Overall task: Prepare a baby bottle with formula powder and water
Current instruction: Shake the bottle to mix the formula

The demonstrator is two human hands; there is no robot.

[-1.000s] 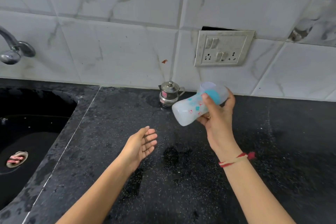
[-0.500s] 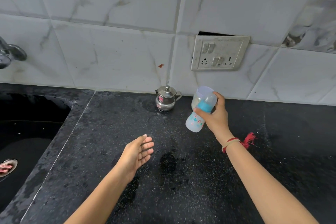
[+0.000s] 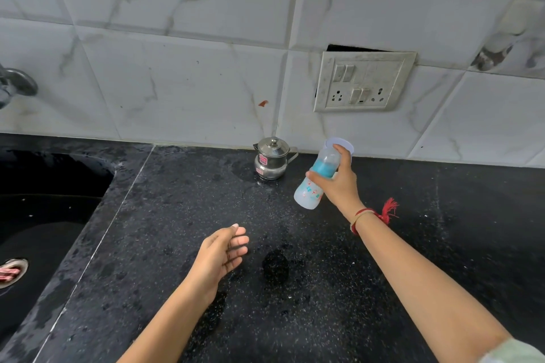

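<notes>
Black speckled counter [image 3: 295,318], wet-looking patches; sink basin well left of the grip. Right hand [image 3: 339,186] is the grip, clamped round the baby bottle [image 3: 312,188] at its teal collar, thumb on the near side, fingers wrapped behind. Bottle hangs tilted in the air, clear cap up and away from the grip, base down-left of it, over the counter, not touching. Steel pot [image 3: 271,160] sits just left of the grip, near the wall. Left hand [image 3: 221,253] below-left of the grip, loosely apart, holding nothing. Bottle looks like light, stiff plastic, smooth, likely slippery if wet; not fragile. Collar is the best hold: ridged, narrow. Contents cannot be told.
</notes>
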